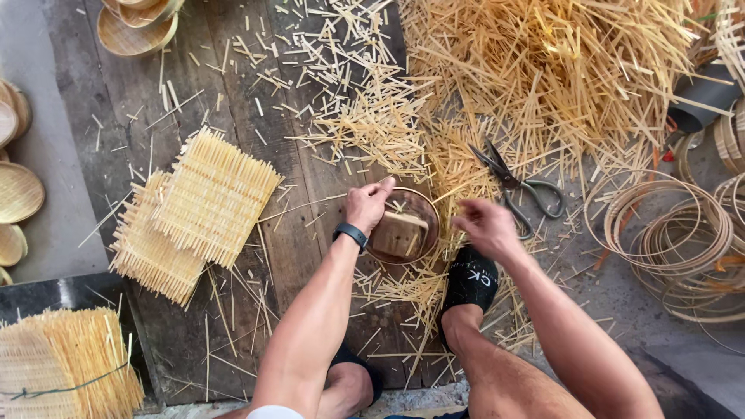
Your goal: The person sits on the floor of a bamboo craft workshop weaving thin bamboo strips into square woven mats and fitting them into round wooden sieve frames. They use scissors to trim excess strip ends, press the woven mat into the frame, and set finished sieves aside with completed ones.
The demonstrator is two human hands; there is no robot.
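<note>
My left hand [368,204], with a black band on its wrist, grips the left rim of a round dark wooden mould [415,240] lying on the plank floor. A flat wooden block [398,233] sits inside the mould. Just right of the mould hovers my right hand [486,226], blurred, fingers loosely curled with nothing visibly in them. Black-bladed scissors [514,186] lie just beyond the right hand. My foot in a black sock [470,281] rests below the mould among bamboo slivers.
Two woven bamboo mats [195,208] lie stacked at left. A big heap of bamboo strips [543,70] fills the top right. Coiled bamboo hoops [669,233] lie at right. Finished shallow baskets [133,35] sit at top left, and a bundle of mats [66,365] at bottom left.
</note>
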